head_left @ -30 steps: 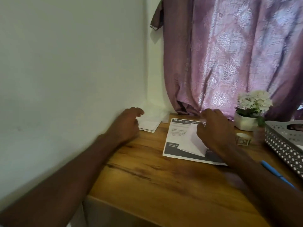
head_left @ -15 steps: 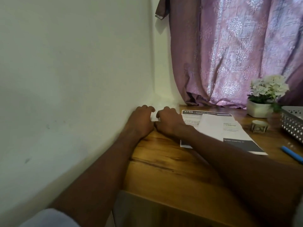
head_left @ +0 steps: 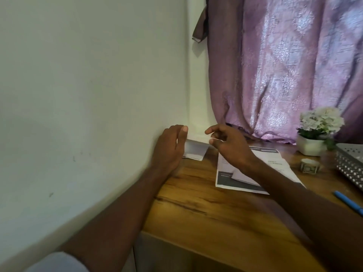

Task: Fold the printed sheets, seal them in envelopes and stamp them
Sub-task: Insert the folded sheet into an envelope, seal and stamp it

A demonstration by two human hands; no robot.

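A small stack of white envelopes (head_left: 194,151) lies in the desk's far left corner against the wall. My left hand (head_left: 170,148) rests beside the stack with fairly straight fingers, its thumb raised at the top edge. Just right of the stack, my right hand (head_left: 228,146) hovers with curled fingers, thumb and forefinger pinching the thin white edge of an envelope (head_left: 216,138). Printed sheets (head_left: 231,182) lie on the desk under my right forearm, with a folded white sheet (head_left: 244,177) on top. A small roll of stamps (head_left: 310,167) sits further right.
A white pot of flowers (head_left: 314,135) stands at the back right before a purple curtain (head_left: 284,75). A grey perforated basket (head_left: 348,163) sits at the right edge, with a blue pen (head_left: 349,203) in front of it. The white wall (head_left: 88,95) borders the wooden desk (head_left: 216,222) on the left.
My right hand left the folded sheet on the printed sheets, crossed to the envelope stack in the corner and has now lifted, pinching an envelope edge. My left hand stayed at the stack.
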